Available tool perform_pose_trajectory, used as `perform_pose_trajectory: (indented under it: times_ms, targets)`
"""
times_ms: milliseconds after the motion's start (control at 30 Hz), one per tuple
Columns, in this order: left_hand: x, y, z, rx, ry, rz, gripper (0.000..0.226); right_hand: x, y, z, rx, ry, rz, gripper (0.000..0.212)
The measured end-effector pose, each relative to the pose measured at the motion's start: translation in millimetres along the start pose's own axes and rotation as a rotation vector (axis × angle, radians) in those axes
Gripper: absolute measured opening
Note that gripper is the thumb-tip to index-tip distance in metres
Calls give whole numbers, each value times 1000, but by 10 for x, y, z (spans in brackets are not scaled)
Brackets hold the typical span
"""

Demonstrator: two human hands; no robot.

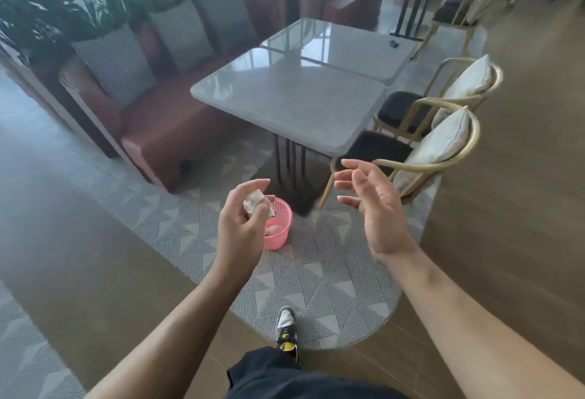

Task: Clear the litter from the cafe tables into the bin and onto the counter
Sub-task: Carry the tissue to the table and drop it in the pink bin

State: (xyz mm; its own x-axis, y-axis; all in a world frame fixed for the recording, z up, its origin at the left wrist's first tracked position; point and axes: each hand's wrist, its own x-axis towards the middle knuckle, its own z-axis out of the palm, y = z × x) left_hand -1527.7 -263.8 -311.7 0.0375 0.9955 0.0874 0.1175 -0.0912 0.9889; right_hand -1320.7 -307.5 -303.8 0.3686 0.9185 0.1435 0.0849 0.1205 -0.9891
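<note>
- Left grip (243,224) pinches a crumpled white paper wad (253,202) between the thumb and curled fingers. The right grip (376,208) holds nothing, its fingers spread and loose, raised off to the side.
- A patterned rug (316,287) covers the floor under the seating and carries the bin.
- The grey surface (294,104) stands just ahead, with a second one joined behind it. A small dark object (393,44), too small to name, sits near the far edge of that second one.
- The pink bin (281,227) stands on the rug near the foot of the surface. It is below and slightly beyond the left grip, which is plainly the nearer of the two. Something pale already lies inside.
- The wad hangs over the bin's near rim from where I stand. It is bunched, with no long axis to mind. I judge that a short reach forward over the mouth, then letting go, should land it. Released early, it may catch the rim.
</note>
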Motion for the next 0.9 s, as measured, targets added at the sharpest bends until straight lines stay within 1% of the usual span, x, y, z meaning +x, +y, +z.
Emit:
perform_pose_trajectory:
  times_ms: [100, 233, 333, 467, 533, 667, 800, 900]
  targets:
    - [610, 3, 92, -9, 16, 4, 36, 666, 31, 177, 1, 4, 3, 44]
    - [1289, -19, 239, 31, 6, 26, 34, 1400, 82, 356, 19, -15, 7, 43]
    - [1647, -40, 373, 41, 14, 3, 31, 1807, 155, 395, 25, -29, 20, 43]
    - [2019, -119, 570, 49, 63, -2, 36, 2284, 305, 349, 36, -32, 39, 42]
    - [2174, -181, 675, 56, 96, -6, 36, 2483, 396, 340, 30, -58, 55, 40]
    - [2387, -377, 840, 75, 168, -47, 33, 2776, 598, 331, 49, -132, 92, 42]
    - [2563, -704, 953, 101, 224, -99, 30, 2974, 901, 379, 60, -172, 153, 42]
    - [2710, -1013, 999, 88, 260, -142, 27, 3075, 1236, 485, 34, -181, 204, 46]
